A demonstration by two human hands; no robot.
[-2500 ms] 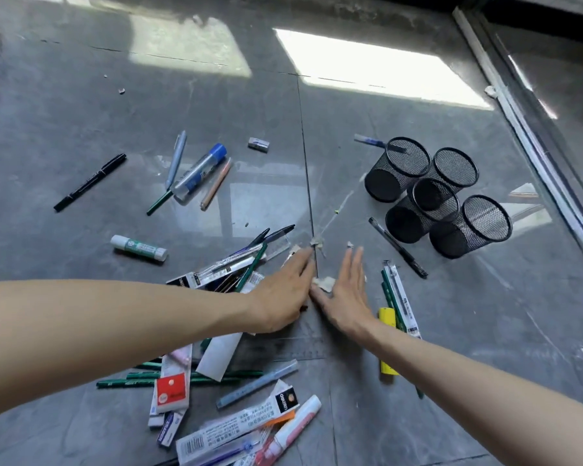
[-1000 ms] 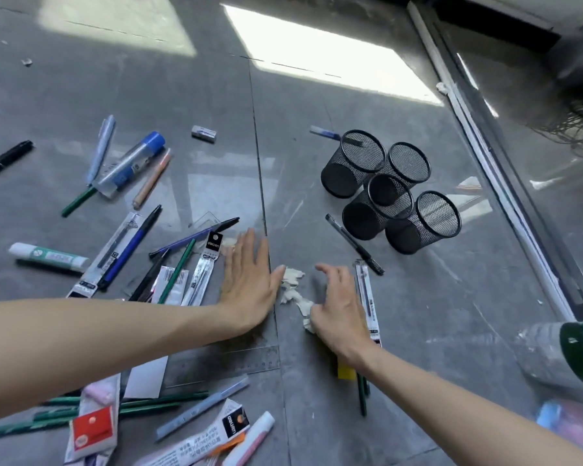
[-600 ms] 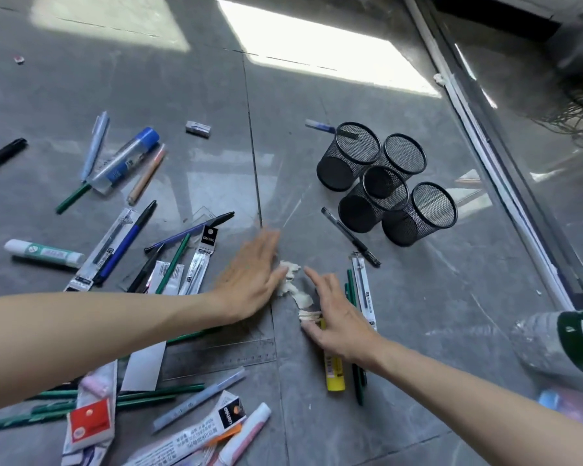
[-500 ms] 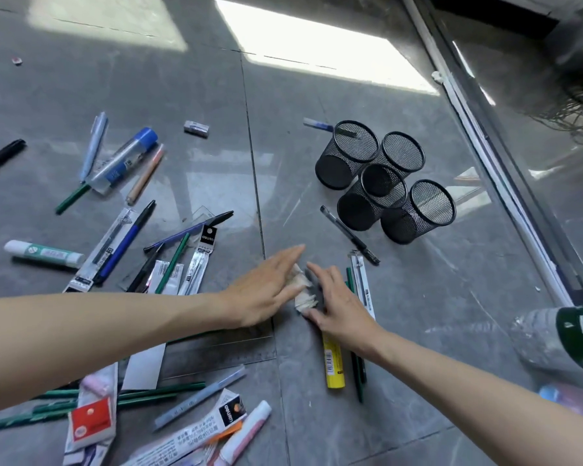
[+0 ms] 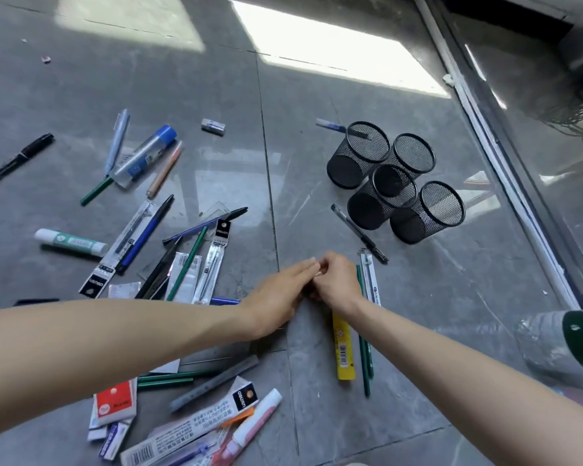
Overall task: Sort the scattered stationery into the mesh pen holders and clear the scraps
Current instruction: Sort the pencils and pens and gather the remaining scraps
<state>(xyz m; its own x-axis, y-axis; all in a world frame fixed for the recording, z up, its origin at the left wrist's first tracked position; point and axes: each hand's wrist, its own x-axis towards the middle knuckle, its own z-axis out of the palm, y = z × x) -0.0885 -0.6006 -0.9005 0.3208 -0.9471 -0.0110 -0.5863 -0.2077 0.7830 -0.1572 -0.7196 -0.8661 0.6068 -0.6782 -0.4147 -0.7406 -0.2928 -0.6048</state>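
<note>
My left hand (image 5: 278, 294) and my right hand (image 5: 337, 280) meet on the grey floor. Between them lie pale paper scraps (image 5: 320, 272), of which only a sliver shows. The left fingers lie straight against the scraps, and the right fingers curl over them. Several black mesh pen holders (image 5: 381, 196) stand clustered beyond my right hand. A yellow stick (image 5: 343, 348), green pencils (image 5: 364, 351) and a packaged refill (image 5: 371, 280) lie by my right wrist. A black pen (image 5: 357, 232) lies before the holders. Pens and refill packs (image 5: 212, 264) are scattered to the left.
A glue stick (image 5: 69, 242), a blue-capped tube (image 5: 145, 156), an eraser (image 5: 212, 125) and a black marker (image 5: 17, 161) lie farther left. More packets (image 5: 189, 432) sit near me. A plastic bottle (image 5: 569, 344) lies at the right by the window track (image 5: 505, 169). A tiny scrap (image 5: 46, 58) is far left.
Both hands swept the spread scraps inward into one small heap. They have now closed together over it, the right fingers curling round the scraps.
</note>
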